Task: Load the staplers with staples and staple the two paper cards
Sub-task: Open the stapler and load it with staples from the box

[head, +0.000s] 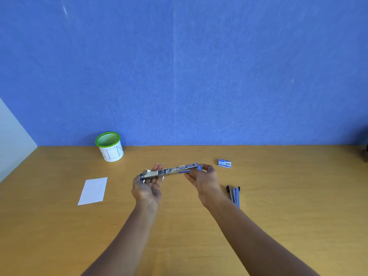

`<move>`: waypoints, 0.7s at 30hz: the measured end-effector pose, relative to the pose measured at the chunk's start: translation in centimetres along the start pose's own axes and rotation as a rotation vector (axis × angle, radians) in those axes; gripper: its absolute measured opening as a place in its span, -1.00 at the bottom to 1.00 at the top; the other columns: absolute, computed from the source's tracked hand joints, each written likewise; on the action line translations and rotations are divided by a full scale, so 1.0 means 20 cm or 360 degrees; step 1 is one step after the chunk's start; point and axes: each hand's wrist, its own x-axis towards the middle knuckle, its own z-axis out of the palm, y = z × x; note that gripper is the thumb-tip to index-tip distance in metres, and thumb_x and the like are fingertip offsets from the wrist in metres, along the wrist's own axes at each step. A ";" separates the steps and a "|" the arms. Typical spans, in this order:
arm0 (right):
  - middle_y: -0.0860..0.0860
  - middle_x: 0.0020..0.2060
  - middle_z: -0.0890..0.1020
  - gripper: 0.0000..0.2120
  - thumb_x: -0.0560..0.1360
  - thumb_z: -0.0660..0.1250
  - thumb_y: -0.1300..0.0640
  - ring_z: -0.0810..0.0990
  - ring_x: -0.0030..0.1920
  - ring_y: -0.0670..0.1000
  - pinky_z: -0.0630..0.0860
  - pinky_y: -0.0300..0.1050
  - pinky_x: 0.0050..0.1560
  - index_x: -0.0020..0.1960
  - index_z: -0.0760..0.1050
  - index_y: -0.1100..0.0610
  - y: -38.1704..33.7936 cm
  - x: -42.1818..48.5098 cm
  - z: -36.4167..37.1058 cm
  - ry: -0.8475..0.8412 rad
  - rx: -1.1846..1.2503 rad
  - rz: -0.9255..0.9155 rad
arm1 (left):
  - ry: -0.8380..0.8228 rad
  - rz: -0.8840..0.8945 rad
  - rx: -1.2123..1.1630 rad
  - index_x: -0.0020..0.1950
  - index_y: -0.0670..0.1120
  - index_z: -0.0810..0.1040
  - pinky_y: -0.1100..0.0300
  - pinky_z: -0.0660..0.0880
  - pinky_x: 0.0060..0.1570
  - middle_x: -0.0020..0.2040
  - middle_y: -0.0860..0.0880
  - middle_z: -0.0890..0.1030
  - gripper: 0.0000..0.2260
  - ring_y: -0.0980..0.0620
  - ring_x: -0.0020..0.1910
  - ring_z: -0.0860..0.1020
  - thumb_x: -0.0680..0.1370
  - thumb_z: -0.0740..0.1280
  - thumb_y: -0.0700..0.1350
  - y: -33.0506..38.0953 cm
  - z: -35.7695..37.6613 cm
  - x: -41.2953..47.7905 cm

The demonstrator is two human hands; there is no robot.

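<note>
Around held stapler [169, 171]: card [93, 190] left; second stapler [234, 196], staple box [224, 163] right.

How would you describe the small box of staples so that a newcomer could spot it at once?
On the wooden table, look toward the far edge by the blue wall, just beyond the right hand. The staple box lies there flat, alone; it is a small blue-and-white packet, unlike the long blue-grey stapler nearer the front.

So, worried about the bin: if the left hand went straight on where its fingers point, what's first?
Probably only bare table up to the blue wall; the bin stands well left of that line, though depth is unclear.
</note>
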 end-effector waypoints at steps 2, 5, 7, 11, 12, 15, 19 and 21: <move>0.18 -0.09 0.58 -0.85 0.54 0.17 0.40 0.61 -0.19 0.05 0.53 -0.11 0.09 0.07 0.33 0.25 -0.01 0.00 -0.01 -0.0010 0.0078 0.0004 | -0.0016 -0.0049 0.0007 -0.20 -0.17 0.36 0.09 0.61 -0.24 -0.22 -0.28 0.63 -0.76 -0.12 -0.37 0.66 0.59 -0.03 -0.25 -0.01 -0.02 0.00; 0.14 -0.22 0.57 -0.89 0.56 0.14 0.39 0.60 -0.16 0.08 0.53 -0.07 0.09 0.05 0.36 0.27 -0.03 0.00 -0.03 -0.0004 0.0172 -0.0004 | -0.0060 -0.0123 0.0065 -0.18 -0.19 0.39 0.10 0.60 -0.23 -0.38 -0.21 0.65 -0.77 -0.09 -0.39 0.66 0.58 0.00 -0.23 -0.02 -0.04 -0.01; 0.14 -0.24 0.57 -0.89 0.56 0.14 0.38 0.59 -0.12 0.11 0.52 -0.09 0.03 0.06 0.38 0.28 -0.04 0.00 -0.05 0.0021 0.0226 -0.0016 | -0.0076 -0.0162 0.0134 -0.18 -0.22 0.43 0.12 0.60 -0.26 -0.40 -0.18 0.65 -0.74 -0.06 -0.41 0.66 0.58 0.02 -0.20 -0.02 -0.05 0.00; 0.13 -0.26 0.58 -0.94 0.56 0.18 0.35 0.60 -0.25 0.05 0.53 -0.10 -0.01 0.00 0.41 0.28 -0.05 0.01 -0.08 0.0059 0.0301 -0.0042 | -0.0098 -0.0226 0.0303 -0.17 -0.28 0.47 0.16 0.61 -0.37 -0.39 -0.19 0.64 -0.75 -0.06 -0.43 0.65 0.56 0.07 -0.19 -0.01 -0.08 0.00; 0.13 -0.26 0.58 -0.94 0.55 0.19 0.35 0.60 -0.26 0.03 0.54 -0.12 -0.06 -0.04 0.44 0.29 -0.06 0.02 -0.08 0.0068 0.0304 -0.0048 | -0.0111 -0.0262 0.0351 -0.17 -0.29 0.48 0.17 0.61 -0.40 -0.37 -0.20 0.63 -0.75 -0.08 -0.44 0.65 0.54 0.08 -0.20 -0.01 -0.09 0.00; 0.10 -0.29 0.60 -0.89 0.55 0.21 0.33 0.61 -0.31 -0.01 0.57 -0.22 -0.28 -0.12 0.49 0.29 -0.07 0.03 -0.11 0.0101 0.0264 -0.0063 | -0.0192 -0.0420 0.0541 -0.20 -0.31 0.51 0.19 0.58 -0.51 -0.32 -0.24 0.64 -0.72 -0.13 -0.45 0.63 0.48 0.10 -0.16 0.01 -0.09 -0.02; 0.10 -0.32 0.60 -0.93 0.54 0.24 0.32 0.62 -0.42 -0.05 0.58 -0.29 -0.44 -0.01 0.48 0.29 -0.09 0.04 -0.13 0.0119 0.0176 -0.0096 | -0.0398 -0.0676 0.0979 -0.11 -0.31 0.57 0.21 0.56 -0.53 -0.24 -0.26 0.66 -0.68 -0.16 -0.39 0.66 0.53 0.15 -0.08 0.01 -0.06 -0.04; 0.11 -0.31 0.61 -0.91 0.53 0.24 0.33 0.62 -0.49 -0.09 0.56 -0.30 -0.47 0.04 0.45 0.27 -0.09 0.05 -0.12 0.0113 0.0111 -0.0104 | -0.0531 -0.0779 0.1224 -0.07 -0.28 0.60 0.20 0.58 -0.47 -0.20 -0.24 0.69 -0.67 -0.15 -0.34 0.67 0.57 0.17 -0.05 0.00 -0.04 -0.05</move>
